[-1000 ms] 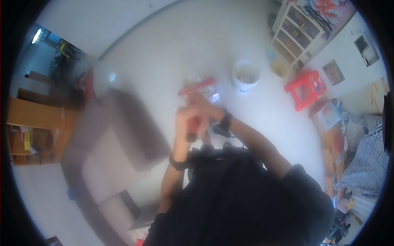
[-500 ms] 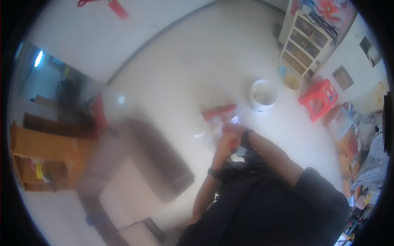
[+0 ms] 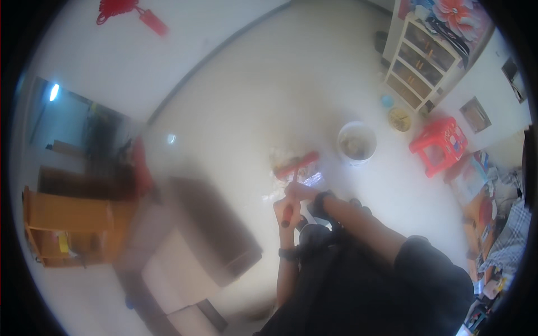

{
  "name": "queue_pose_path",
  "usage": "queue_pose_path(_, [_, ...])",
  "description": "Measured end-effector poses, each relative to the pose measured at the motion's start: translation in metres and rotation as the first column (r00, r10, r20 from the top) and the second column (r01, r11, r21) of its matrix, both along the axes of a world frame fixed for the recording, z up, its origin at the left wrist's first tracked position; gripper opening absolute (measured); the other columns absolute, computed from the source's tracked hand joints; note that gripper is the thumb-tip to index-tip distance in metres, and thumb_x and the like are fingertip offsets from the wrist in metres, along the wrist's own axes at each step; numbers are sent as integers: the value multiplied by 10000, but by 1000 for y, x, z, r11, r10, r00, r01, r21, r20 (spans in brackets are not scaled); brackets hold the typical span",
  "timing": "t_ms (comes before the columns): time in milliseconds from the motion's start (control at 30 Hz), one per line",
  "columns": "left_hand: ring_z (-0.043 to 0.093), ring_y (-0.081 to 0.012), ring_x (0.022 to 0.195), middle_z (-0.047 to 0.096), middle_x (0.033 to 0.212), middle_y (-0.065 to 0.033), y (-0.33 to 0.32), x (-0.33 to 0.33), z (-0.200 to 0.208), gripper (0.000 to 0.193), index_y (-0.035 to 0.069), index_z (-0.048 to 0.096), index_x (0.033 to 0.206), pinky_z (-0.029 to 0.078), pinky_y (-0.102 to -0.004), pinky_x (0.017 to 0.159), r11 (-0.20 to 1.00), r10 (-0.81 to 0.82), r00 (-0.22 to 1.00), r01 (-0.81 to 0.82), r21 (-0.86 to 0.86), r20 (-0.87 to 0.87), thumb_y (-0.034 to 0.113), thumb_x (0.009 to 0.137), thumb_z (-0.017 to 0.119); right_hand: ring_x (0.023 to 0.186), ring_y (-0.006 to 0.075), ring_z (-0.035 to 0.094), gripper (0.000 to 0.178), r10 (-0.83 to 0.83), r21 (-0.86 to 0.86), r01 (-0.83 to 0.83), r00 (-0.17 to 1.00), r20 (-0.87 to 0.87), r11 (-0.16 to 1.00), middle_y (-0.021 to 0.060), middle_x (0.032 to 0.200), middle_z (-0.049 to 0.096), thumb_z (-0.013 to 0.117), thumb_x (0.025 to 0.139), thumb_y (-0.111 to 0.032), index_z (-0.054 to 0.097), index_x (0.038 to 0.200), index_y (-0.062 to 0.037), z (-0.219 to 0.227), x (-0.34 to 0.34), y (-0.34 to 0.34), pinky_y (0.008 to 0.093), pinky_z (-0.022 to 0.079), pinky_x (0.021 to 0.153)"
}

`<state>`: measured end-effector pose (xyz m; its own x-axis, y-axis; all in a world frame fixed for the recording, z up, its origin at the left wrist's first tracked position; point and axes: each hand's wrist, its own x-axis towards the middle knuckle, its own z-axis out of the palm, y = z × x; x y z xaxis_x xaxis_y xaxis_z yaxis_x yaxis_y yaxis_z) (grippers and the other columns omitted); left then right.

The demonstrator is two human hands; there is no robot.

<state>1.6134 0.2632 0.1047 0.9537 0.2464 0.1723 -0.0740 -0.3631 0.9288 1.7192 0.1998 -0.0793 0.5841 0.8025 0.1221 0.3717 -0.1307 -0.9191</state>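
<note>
Both my hands are closed round the handle of a long-handled broom with a red head point(image 3: 297, 164), which rests on the pale floor in front of me. My left hand point(image 3: 282, 208) wraps the upper end of the handle, whose red grip sticks out below the fingers. Just beyond it, my right hand point(image 3: 301, 192) grips lower down the shaft. Light-coloured scraps point(image 3: 273, 197) lie about the broom head, with a shiny bluish patch point(image 3: 314, 179) to its right; blur hides what they are. A white bucket point(image 3: 357, 159) stands right of the broom, something brownish inside.
A red plastic stool point(image 3: 443, 140), a small yellow basket point(image 3: 399, 120) and a drawer cabinet point(image 3: 421, 61) line the right side. To the left are a brown bench-like seat point(image 3: 216, 224) and an orange-brown wooden shelf point(image 3: 67, 210). Clutter point(image 3: 493, 224) is piled at the right.
My hands have moved left with the broom handle, and its red end now shows below the left hand. The broom head sits slightly nearer in view. The whole view has tilted a little.
</note>
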Motion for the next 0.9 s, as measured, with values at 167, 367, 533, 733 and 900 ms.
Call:
queue_pose_path(167, [449,-90,521,488,535,-35,-4,13,-34,199,-7,539,637,356,-262,499,985,80,996,-85,153,38,45,811,621,548,291,573,292,24,-89,-4,975,222,996,155,581,579,680,647,-316,609,599,-37,-22,17,-2,385,438,524])
queue_pose_path(367, [448,-78,529,489,541,-12,-4,22,-43,189,-11,532,621,336,-240,491,993,109,991,-112,30,83,22,800,582,555,279,596,301,86,-136,-69,988,126,988,159,588,594,701,660,-309,616,592,-28,-28,30,0,374,456,531])
queue_pose_path(533, [398,-76,535,448,523,-23,4,13,-25,259,0,489,586,323,-255,496,992,107,989,-113,52,103,64,819,583,575,277,619,308,72,-19,-73,997,-26,997,167,615,611,667,687,-329,643,640,-25,-6,17,9,384,466,537])
queue_pose_path(733, [392,-81,520,428,508,-31,-8,25,-2,269,9,479,575,317,-277,479,999,-24,998,22,34,65,70,805,606,645,284,627,238,-34,-26,39,989,143,999,167,695,644,648,686,-246,654,725,-12,3,25,-8,365,471,597])
queue_pose_path(900, [440,-93,535,452,521,-37,-3,17,-7,188,-9,494,599,359,-266,501,996,-80,976,73,42,200,25,751,598,778,274,628,202,170,134,-193,971,170,972,140,837,656,621,711,-197,640,878,-84,50,11,-17,366,464,698])
